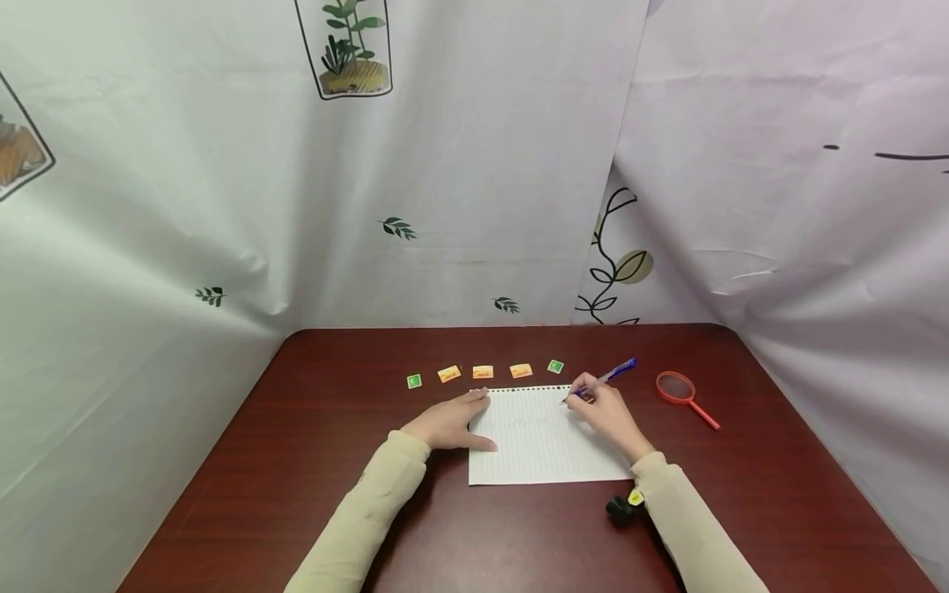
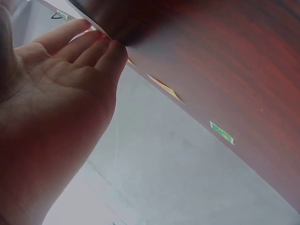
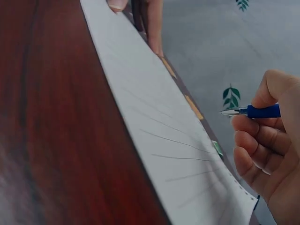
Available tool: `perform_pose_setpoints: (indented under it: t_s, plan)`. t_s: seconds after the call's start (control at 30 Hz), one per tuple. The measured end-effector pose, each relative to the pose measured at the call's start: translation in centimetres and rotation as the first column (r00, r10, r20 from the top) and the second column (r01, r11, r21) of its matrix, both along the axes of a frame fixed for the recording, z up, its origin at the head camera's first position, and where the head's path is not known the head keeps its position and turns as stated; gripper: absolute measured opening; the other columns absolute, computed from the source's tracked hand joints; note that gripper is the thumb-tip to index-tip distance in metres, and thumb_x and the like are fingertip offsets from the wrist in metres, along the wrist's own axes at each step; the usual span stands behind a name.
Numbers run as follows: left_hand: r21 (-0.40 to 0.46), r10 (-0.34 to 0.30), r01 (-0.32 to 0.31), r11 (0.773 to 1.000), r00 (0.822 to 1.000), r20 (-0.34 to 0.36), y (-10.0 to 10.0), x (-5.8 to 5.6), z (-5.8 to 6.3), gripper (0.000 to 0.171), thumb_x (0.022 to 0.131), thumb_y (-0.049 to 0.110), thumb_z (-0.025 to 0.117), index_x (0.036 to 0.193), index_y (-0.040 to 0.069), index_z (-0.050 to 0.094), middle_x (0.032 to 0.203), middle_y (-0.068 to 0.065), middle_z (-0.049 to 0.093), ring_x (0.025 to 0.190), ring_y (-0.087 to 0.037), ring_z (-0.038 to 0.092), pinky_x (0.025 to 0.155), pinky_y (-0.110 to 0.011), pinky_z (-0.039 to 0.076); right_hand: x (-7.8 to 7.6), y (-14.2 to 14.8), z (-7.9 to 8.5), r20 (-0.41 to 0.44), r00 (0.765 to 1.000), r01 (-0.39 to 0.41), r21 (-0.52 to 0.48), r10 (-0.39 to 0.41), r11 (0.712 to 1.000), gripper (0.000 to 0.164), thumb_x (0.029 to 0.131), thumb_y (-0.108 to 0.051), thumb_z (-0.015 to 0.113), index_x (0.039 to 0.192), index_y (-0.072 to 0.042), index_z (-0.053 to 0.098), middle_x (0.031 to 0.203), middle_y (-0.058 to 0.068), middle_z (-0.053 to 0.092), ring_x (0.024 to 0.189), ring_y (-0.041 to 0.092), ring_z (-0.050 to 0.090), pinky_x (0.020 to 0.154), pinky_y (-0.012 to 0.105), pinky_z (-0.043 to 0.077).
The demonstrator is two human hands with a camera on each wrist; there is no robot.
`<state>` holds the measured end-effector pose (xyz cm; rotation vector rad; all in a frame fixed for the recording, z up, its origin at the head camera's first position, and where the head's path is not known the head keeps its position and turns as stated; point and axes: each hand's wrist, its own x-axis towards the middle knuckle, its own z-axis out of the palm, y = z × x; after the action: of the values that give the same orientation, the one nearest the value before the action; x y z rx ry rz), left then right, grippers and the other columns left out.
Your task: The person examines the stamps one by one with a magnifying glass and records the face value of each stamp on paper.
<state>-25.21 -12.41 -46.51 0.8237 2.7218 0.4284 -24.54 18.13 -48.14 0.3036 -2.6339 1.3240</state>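
Observation:
A sheet of lined paper [image 1: 519, 457] with punched holes along its far edge lies on the table, with faint marks on its upper middle. My left hand [image 1: 452, 422] rests on the left edge of the sheet, fingers extended and thumb apart. In the left wrist view the palm of the left hand [image 2: 70, 89] shows. My right hand [image 1: 610, 417] pinches a blue pen [image 1: 621, 368] between thumb and fingers above the sheet's upper right. The pen's tip [image 3: 229, 112] appears off the paper in the right wrist view.
Beyond the sheet runs a row of small stamp-like pieces: orange ones, such as the middle piece [image 1: 483, 372], between a left green piece [image 1: 413, 381] and a right green piece [image 1: 555, 366]. A red magnifying glass [image 1: 704, 414] lies at right. A black object [image 1: 620, 511] sits by the right sleeve.

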Motion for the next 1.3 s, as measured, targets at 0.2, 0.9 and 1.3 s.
perform_pose_setpoints:
  t_s: [0.2, 0.9, 1.3]
  plan:
    - [0.002, 0.000, 0.000, 1.000, 1.000, -0.001, 0.0, 0.0, -0.1, 0.095, 0.084, 0.057, 0.076, 0.154, 0.004, 0.041, 0.162, -0.010, 0.034, 0.149, -0.022, 0.030, 0.113, -0.040, 0.037, 0.0, -0.5, -0.7, 0.023, 0.999, -0.026, 0.014, 0.026, 1.000, 0.005, 0.086, -0.014, 0.067, 0.088, -0.010, 0.065, 0.076, -0.004, 0.063, 0.072, 0.014, 0.054, 0.065, 0.028, 0.041]
    - [0.010, -0.001, 0.001, 1.000, 1.000, 0.012, 0.0, -0.1, -0.2, 0.095, 0.083, 0.056, 0.077, 0.154, 0.003, 0.041, 0.162, -0.011, 0.034, 0.149, -0.023, 0.030, 0.114, -0.041, 0.036, 0.4, -0.5, -1.0, 0.052, 0.997, -0.064, 0.045, 0.062, 0.997, 0.005, 0.088, -0.015, 0.064, 0.085, -0.012, 0.063, 0.074, -0.004, 0.058, 0.072, 0.014, 0.051, 0.065, 0.029, 0.039]
    - [0.008, 0.000, 0.000, 1.000, 1.000, 0.012, 0.2, -0.1, 0.0, 0.095, 0.084, 0.055, 0.077, 0.154, 0.003, 0.040, 0.162, -0.011, 0.033, 0.149, -0.023, 0.030, 0.113, -0.041, 0.037, 0.0, -0.2, -1.3, 0.071, 0.997, -0.043, 0.046, 0.040, 0.998, 0.004, 0.090, -0.014, 0.063, 0.087, -0.013, 0.061, 0.073, -0.003, 0.057, 0.073, 0.015, 0.051, 0.066, 0.029, 0.039]
